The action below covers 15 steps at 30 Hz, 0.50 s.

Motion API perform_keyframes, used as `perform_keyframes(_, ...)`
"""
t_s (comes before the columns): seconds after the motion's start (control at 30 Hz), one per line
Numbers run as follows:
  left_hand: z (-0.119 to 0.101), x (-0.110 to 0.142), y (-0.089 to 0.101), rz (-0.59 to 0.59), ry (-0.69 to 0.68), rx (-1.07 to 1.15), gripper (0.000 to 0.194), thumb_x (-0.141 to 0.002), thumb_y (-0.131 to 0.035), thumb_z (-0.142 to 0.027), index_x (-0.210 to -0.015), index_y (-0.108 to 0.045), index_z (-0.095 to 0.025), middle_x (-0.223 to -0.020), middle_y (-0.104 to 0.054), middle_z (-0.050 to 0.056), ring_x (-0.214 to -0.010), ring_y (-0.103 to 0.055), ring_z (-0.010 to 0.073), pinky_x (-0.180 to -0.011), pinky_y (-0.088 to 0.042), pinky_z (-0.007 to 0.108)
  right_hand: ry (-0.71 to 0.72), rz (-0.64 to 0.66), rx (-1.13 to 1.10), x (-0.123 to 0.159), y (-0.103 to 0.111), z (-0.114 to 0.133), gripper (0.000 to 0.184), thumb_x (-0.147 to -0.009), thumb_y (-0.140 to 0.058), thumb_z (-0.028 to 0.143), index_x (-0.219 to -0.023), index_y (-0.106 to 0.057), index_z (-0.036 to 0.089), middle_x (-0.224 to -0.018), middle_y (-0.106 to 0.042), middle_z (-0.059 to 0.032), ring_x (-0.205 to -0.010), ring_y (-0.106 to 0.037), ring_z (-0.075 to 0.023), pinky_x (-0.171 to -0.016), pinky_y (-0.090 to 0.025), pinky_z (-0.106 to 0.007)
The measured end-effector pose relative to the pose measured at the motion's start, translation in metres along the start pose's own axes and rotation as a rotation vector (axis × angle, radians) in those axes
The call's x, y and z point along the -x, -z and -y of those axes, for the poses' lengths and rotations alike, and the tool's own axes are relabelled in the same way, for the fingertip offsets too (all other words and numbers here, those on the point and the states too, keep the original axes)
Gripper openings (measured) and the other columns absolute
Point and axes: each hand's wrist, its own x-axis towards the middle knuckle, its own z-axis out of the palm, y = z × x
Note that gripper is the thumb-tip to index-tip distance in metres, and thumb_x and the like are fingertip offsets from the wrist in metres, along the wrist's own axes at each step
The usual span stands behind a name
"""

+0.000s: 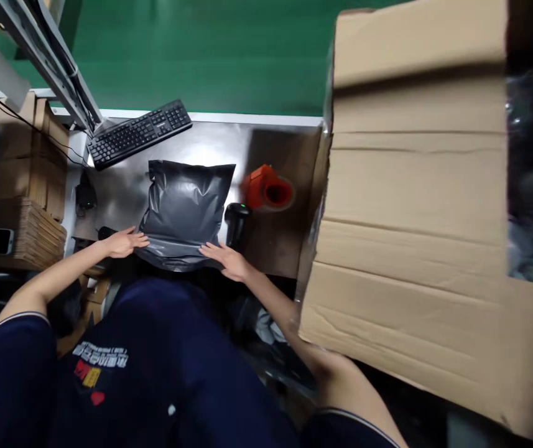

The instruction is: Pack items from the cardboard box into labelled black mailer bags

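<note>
On a smooth metal table (214, 140), a glossy, crinkled, squarish black plastic bag (185, 202) lies under the outstretched, ungripping fingers of the left hand (125, 243) at its 8 o'clock and right hand (229, 261) at its 4 o'clock, with a rectangular keyboard (140, 133) at 11 o'clock.

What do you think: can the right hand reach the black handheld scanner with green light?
Probably yes: the right hand, touching the shiny black plastic bag, is close to the scanner, with nothing visible between them.
</note>
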Motion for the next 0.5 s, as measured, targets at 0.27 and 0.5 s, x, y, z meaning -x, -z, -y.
perform_keyframes(0.27,-0.035,-0.023,-0.002,-0.777,0.427,0.639,0.028,-0.093,-0.061,-0.038,-0.087,-0.080,-0.018,-0.093,-0.078,0.007,-0.091,-0.070,0.0221,-0.095,-0.055,0.032,-0.572,-0.809,-0.711,-0.019,-0.008,0.024,0.059,-0.079,-0.065,0.075,-0.085,-0.079,0.018,-0.087,-0.080,-0.0089,-0.086,-0.073,-0.0274,-0.086,-0.060,-0.042)
perform_keyframes(0.5,-0.054,-0.085,-0.011,-1.181,0.673,0.502,0.042,-0.110,-0.040,-0.041,-0.074,-0.052,-0.022,-0.073,-0.056,0.000,-0.075,-0.055,0.0166,-0.079,-0.046,0.027,-0.851,-1.160,-0.500,-0.073,-0.004,0.042,0.070,-0.094,-0.034,0.082,-0.074,-0.060,0.020,-0.069,-0.064,-0.0053,-0.070,-0.055,-0.0192,-0.070,-0.048,-0.033)
